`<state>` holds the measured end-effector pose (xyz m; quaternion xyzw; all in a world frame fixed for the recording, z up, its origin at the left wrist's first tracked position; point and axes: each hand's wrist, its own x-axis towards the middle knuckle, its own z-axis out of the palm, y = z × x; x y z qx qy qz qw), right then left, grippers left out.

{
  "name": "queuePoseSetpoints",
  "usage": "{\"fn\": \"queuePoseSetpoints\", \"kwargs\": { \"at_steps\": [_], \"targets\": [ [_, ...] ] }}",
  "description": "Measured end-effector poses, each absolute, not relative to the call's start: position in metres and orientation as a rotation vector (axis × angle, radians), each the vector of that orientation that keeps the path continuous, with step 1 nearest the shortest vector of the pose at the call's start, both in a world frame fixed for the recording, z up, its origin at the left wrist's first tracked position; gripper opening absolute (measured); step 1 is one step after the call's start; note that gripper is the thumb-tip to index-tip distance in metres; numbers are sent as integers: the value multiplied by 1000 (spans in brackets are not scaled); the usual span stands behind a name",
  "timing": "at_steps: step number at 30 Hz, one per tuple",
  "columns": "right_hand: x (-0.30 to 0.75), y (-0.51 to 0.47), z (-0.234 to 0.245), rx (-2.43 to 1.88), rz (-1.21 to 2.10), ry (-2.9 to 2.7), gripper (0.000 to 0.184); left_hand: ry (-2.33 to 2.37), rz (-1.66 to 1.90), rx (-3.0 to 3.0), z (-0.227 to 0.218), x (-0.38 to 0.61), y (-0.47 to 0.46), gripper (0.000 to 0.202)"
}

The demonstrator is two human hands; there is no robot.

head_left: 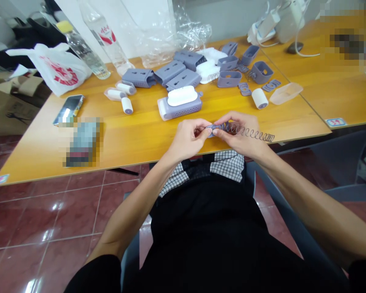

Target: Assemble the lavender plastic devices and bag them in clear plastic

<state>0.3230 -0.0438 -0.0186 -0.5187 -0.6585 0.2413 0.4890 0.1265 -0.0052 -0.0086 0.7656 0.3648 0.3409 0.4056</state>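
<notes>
Just above the table's front edge, my left hand point(189, 138) pinches a small grey-purple plastic plate point(212, 129). My right hand point(243, 129) grips the same plate from the other side, fingertips close to those of the left. A metal coil spring point(258, 134) runs from the plate under my right fingers and sticks out to the right. How the spring meets the plate is hidden by the fingers. Beyond my hands lies a perforated grey-purple casing point(187, 110) with a white oval part point(182, 96) on top.
Several grey-purple casings point(183, 79) and cups point(229, 79) lie at the back. White rollers point(259, 98) and a translucent cover point(286, 93) sit to the right. Two bottles point(88, 55), a plastic bag point(59, 71) and a phone point(69, 109) occupy the left of the wooden table point(134, 138).
</notes>
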Motion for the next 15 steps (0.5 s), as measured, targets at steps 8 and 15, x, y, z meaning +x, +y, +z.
{"fn": "queuePoseSetpoints", "kwargs": {
  "at_steps": [8,15],
  "targets": [
    [317,-47,-21,-1226,347,-1625,8,985,880,1835,-8,132,-9,18],
    [307,-50,-20,-1245,263,-1588,7,1020,898,1851,-8,135,-9,17]
  ]
}}
